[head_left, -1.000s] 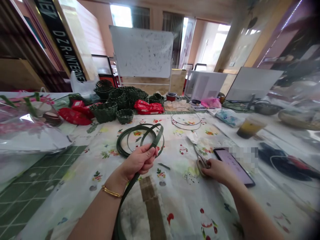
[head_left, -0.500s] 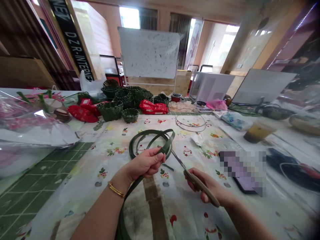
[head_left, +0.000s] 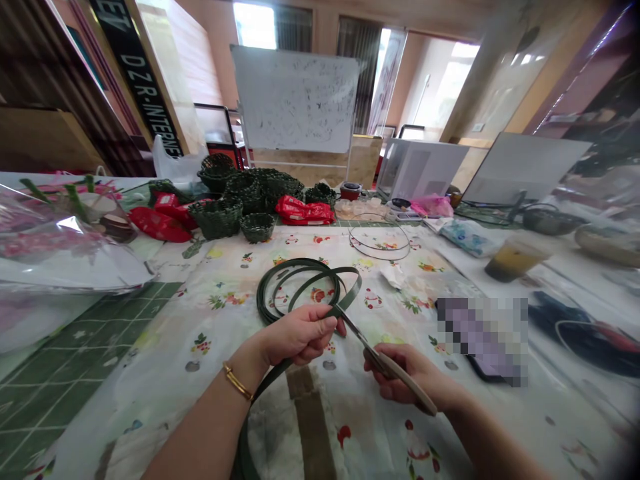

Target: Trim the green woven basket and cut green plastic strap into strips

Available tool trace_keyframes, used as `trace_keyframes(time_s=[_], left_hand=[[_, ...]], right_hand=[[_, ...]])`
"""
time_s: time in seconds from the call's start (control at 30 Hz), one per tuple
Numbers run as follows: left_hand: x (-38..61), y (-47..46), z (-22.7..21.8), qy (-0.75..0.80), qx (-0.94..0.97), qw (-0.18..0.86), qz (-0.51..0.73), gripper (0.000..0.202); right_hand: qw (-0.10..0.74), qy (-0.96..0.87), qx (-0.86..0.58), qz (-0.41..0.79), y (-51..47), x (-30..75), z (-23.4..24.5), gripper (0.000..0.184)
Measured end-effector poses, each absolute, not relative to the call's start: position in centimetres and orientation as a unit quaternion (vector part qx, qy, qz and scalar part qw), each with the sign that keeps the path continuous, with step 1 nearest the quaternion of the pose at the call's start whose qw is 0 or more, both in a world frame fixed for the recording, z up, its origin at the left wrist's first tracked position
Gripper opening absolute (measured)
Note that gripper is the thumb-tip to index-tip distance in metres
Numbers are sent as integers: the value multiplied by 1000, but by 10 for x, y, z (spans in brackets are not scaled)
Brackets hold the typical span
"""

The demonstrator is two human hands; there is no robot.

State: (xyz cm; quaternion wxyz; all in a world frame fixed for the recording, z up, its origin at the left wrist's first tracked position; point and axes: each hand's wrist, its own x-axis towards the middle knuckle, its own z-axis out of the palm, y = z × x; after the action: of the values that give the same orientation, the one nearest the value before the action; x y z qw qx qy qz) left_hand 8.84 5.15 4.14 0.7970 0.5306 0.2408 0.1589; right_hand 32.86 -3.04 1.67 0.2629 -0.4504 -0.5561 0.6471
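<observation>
Between thumb and fingers, my left hand [head_left: 303, 333] pinches a flat dark green strip [head_left: 351, 293]. The strip loops up to the right of the hand, and a length of it trails down past my wrist to the lower edge of view. My right hand [head_left: 407, 377] is closed around a pair of scissors [head_left: 373, 353] with beige handles. The scissor tips meet the strip right beside my left fingertips; whether the blades are apart there I cannot make out. Behind my left hand, a coil of the same green strip [head_left: 263, 287] lies on the flowered tablecloth [head_left: 220, 333].
Several woven green baskets [head_left: 257, 227] and red packets [head_left: 305, 211] stand at the back. A wire ring [head_left: 380, 258] lies behind the scissors. To the right are a phone [head_left: 480, 340] and a cup of brownish liquid [head_left: 515, 260]. Clear wrapping [head_left: 90, 267] bulges at left.
The scissors have come up to the strip, their tips now at it beside my left fingers. My left hand has shifted slightly right, and the strip's loop leans further right.
</observation>
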Motion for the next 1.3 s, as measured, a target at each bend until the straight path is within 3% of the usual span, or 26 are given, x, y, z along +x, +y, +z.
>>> trace_keyframes(time_s=[0.33,0.63,1.0,1.13,1.23,1.3], left_hand=[[84,55,36,230,513,816,134,30],[81,57,34,212,464,847,149,25],[82,77,39,241,226,820,468,30],[98,69,42,241,182,797,524,33],[101,66,44,239,176,775,557,34],[97,68,46,238,182,749,591,38]], right_hand=[[261,-592,-499,576,-34,321,14,14],[250,-642,-549,473,-27,317,10,16],[272,-612,-731,133,0,380,-12,39],[286,-707,-635,121,-14,360,-6,38],[201,-849,-450,191,-27,335,2,36],[140,-875,-407,221,-32,323,7,32]])
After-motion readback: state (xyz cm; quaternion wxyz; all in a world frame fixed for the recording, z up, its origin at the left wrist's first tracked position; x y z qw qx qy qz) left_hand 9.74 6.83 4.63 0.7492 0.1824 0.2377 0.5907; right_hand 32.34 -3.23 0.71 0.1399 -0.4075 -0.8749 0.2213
